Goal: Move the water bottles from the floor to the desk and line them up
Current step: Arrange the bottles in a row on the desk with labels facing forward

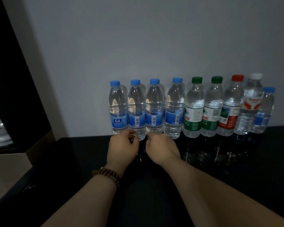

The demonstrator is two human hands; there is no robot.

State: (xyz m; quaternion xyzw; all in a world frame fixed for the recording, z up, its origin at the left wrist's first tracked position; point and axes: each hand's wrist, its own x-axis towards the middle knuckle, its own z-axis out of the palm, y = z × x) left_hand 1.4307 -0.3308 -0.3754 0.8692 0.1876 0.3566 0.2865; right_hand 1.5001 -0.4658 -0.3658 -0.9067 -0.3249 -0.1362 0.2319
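Note:
Several clear water bottles stand upright in a row on the black desk [236, 161], close to the grey wall. From the left, the row starts with the first blue-cap bottle [117, 108], the second [136, 110], the third [154, 108] and more blue-cap bottles. Then come two green-cap bottles [193, 108], a red-cap bottle [231, 107], a white-cap bottle [251, 102] and a short blue-cap bottle [264, 112]. My left hand [121, 148], with a bead bracelet on its wrist, curls its fingers around the base of the second bottle. My right hand [161, 149] grips the base of the third bottle.
A dark cabinet or panel [7, 79] rises at the left, with a beige ledge [10, 169] below it. The desk's glossy top reflects the bottles. The wall stands directly behind the row.

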